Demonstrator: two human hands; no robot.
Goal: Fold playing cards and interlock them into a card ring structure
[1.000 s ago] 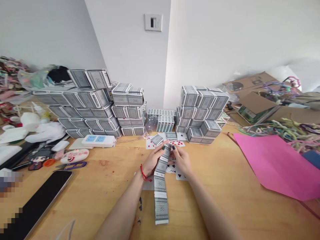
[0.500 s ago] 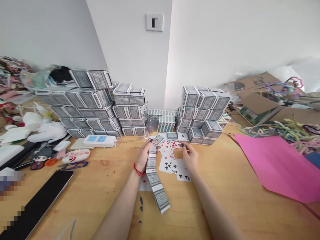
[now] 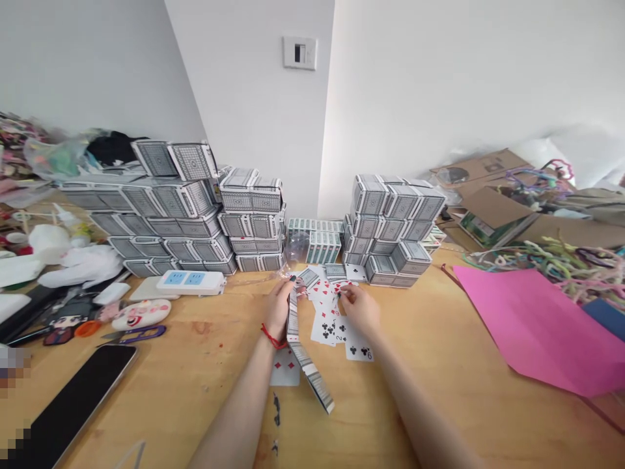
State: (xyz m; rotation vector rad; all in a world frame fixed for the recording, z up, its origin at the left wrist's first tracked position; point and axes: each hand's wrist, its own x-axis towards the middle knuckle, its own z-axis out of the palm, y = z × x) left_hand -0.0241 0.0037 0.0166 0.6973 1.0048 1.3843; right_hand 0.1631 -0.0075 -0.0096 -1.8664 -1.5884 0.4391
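Left hand (image 3: 279, 306), frame middle, pinches long card strip (image 3: 309, 369). Right hand (image 3: 360, 310), just right, at loose cards (image 3: 324, 327); can't tell if it grips.

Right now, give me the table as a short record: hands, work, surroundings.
left grip: holding a strip of joined cards near its far end
strip: bent partway, free end toward the wearer
right grip: fingertips at the loose cards; pinch unclear
loose cards: overlapping, some face up, some face down
behind: left card-block stack, right card-block stack
left side: phone, purple-handled snips
right side: pink sheet
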